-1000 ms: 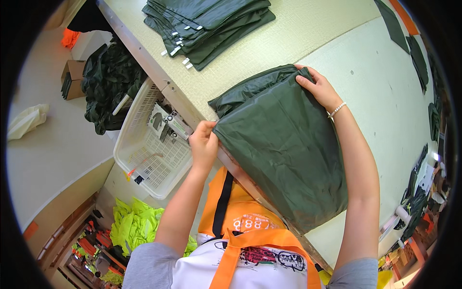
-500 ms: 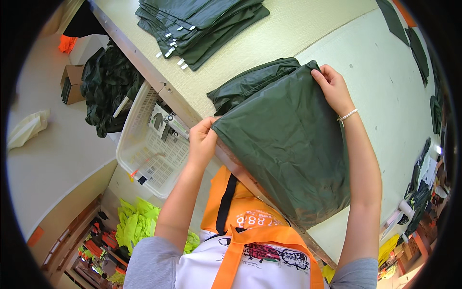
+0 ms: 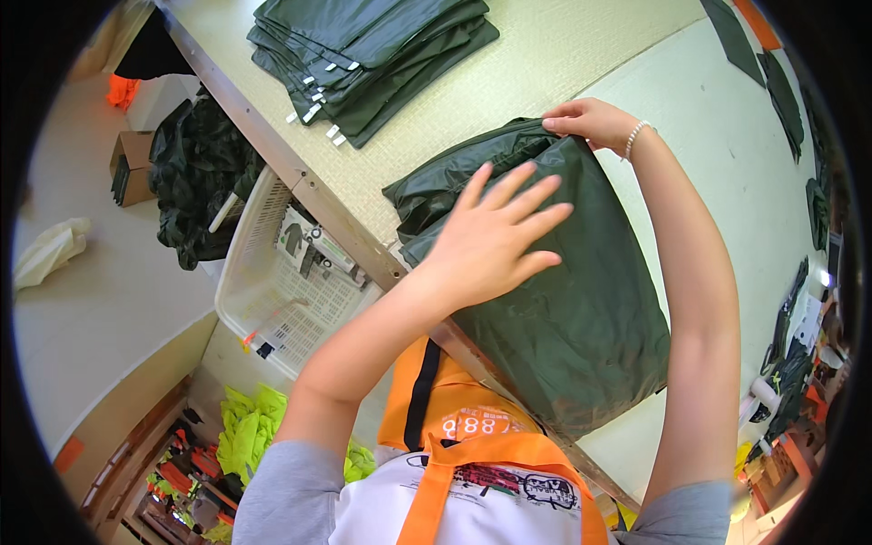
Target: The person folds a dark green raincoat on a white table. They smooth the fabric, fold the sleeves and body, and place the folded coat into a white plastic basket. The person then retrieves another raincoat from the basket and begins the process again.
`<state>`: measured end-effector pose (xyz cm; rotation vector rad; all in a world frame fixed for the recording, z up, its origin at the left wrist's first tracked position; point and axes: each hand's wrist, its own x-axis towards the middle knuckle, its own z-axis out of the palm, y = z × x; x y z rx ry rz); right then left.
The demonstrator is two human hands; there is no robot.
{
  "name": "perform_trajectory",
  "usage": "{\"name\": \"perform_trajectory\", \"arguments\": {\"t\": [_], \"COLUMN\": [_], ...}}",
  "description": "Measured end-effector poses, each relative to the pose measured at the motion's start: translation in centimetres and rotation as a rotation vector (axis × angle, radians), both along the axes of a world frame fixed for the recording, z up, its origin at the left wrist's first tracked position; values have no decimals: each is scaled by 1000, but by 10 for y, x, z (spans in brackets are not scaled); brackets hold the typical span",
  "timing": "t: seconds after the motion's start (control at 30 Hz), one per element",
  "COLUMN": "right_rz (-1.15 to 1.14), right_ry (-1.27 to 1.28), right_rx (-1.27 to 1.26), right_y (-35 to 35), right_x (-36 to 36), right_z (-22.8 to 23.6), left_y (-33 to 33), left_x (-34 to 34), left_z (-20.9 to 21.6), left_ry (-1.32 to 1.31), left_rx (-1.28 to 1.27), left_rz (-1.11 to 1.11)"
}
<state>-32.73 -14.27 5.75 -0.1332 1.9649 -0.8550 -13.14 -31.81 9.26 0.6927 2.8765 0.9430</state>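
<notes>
The folded dark green fabric [image 3: 586, 327] lies at the near edge of the pale worktable [image 3: 727, 191]. The right hand [image 3: 592, 124] pinches its far edge; the left hand [image 3: 495, 243] is spread wide over it, though contact is hard to tell. Beyond lies a stack of tagged dark green pieces [image 3: 368, 50]; left, a white slotted plastic basket [image 3: 243, 277].

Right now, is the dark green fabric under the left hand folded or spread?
Folded, at least partly: the dark green fabric lies in layers, a crumpled one showing past the top layer's far edge.
</notes>
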Motion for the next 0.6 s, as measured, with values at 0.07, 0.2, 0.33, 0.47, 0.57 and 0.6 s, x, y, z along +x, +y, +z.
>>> {"name": "perform_trajectory", "arguments": {"t": [0.07, 0.2, 0.33, 0.47, 0.57, 0.6], "right_rz": [29, 133, 180, 54, -225, -305], "right_ry": [-4, 182, 404, 588, 668, 680], "right_rx": [-1, -100, -181, -276, -216, -273], "right_y": [-8, -8, -33, -33, -24, -13], "right_x": [-4, -26, -18, -12, -11, -13], "right_z": [-4, -40, -33, -55, -52, -45], "left_y": [14, 15, 11, 13, 17, 18], "left_x": [-15, -26, -27, -32, -34, -36], "left_z": [-36, -89, -97, -99, -98, -97], "left_ry": [42, 55, 33, 21, 30, 32], "left_rx": [-96, -145, -141, -125, -128, -127], "left_rz": [-65, -146, -117, -103, -121, -131]}}
